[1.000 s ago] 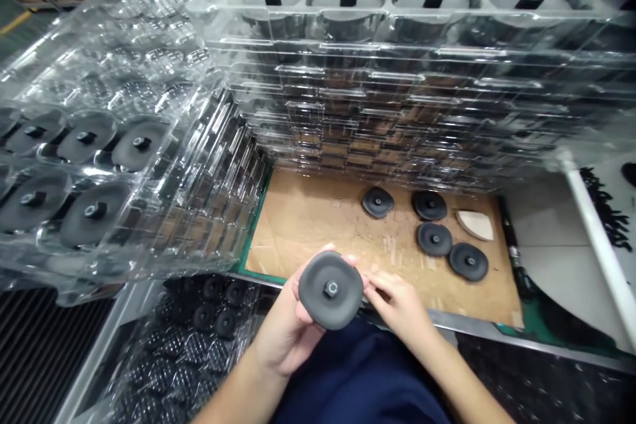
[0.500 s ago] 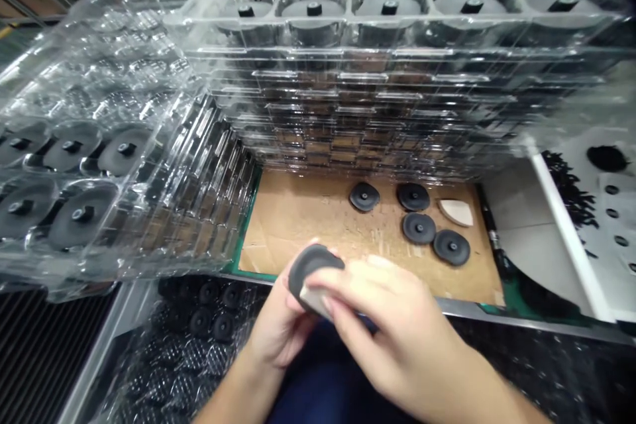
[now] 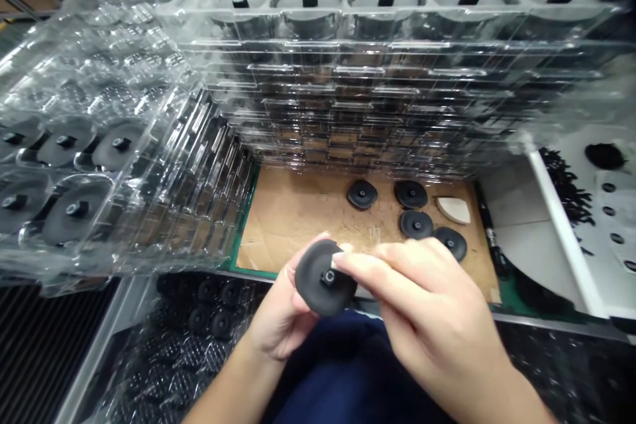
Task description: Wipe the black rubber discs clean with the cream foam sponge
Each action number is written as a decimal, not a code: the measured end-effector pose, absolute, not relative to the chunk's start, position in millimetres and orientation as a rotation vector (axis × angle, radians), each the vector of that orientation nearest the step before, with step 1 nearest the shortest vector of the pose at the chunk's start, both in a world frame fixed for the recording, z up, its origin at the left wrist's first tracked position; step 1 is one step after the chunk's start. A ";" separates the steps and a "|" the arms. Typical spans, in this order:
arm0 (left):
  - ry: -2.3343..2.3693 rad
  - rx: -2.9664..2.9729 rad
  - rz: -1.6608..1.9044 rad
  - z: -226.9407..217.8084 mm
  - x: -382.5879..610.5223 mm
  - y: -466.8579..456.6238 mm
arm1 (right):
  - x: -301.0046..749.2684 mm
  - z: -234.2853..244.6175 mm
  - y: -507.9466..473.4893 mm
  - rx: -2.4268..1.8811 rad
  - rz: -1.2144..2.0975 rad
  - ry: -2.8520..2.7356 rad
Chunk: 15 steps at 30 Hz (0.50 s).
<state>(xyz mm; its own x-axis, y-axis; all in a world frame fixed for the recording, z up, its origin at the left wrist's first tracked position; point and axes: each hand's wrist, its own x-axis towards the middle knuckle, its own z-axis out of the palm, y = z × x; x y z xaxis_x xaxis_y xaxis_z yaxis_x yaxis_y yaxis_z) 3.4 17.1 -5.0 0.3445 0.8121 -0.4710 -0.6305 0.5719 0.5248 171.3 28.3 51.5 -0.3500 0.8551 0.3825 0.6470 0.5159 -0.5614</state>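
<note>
My left hand is wrapped round the edge of a dark grey, rounded disc with a short hollow stem in its middle. The stem side faces up towards me. My right hand is closed, its index fingertip on the disc's face right beside the stem. A sliver of a pale pad shows at that fingertip; the rest is hidden by the fingers. Beyond my hands, several similar dark discs lie stem up on a cardboard sheet, with a beige wedge-shaped pad near them.
A tall stack of clear plastic trays holding discs stands behind the cardboard. Another tray stack rises at the left. A black pen lies along the cardboard's right edge. At far right, a white-edged bin stands beside black parts.
The disc has turned so its stem side faces me. My right hand has shifted right, and the pale pad that showed in its fingers is now mostly hidden.
</note>
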 end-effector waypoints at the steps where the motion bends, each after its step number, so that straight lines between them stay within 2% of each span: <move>1: 0.752 0.255 0.959 -4.2 2.9 16.9 | 170.2 48.5 34.9 -1.161 0.410 -2.111; 3: 0.696 0.230 0.964 -2.1 0.7 16.3 | 170.0 37.9 46.7 -1.117 0.502 -2.024; 7: 0.600 0.195 0.946 0.6 -5.0 15.7 | 176.1 -2.4 44.4 -1.411 0.719 -1.752; 12: 0.601 0.125 0.957 -5.2 -9.6 15.7 | 179.9 -63.4 3.9 -1.541 0.918 -1.841; 15: 0.586 0.138 0.944 -8.6 -10.1 16.7 | 182.5 -68.2 -0.1 -1.564 0.920 -1.850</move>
<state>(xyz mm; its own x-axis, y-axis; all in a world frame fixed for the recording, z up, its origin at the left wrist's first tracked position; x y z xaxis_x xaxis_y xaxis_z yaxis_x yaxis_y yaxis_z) -10.1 16.7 -8.6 0.4443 0.7954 -0.4123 -0.7225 0.5902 0.3601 182.5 -0.1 -68.2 -0.1779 0.9838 -0.0235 0.6125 0.0920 -0.7851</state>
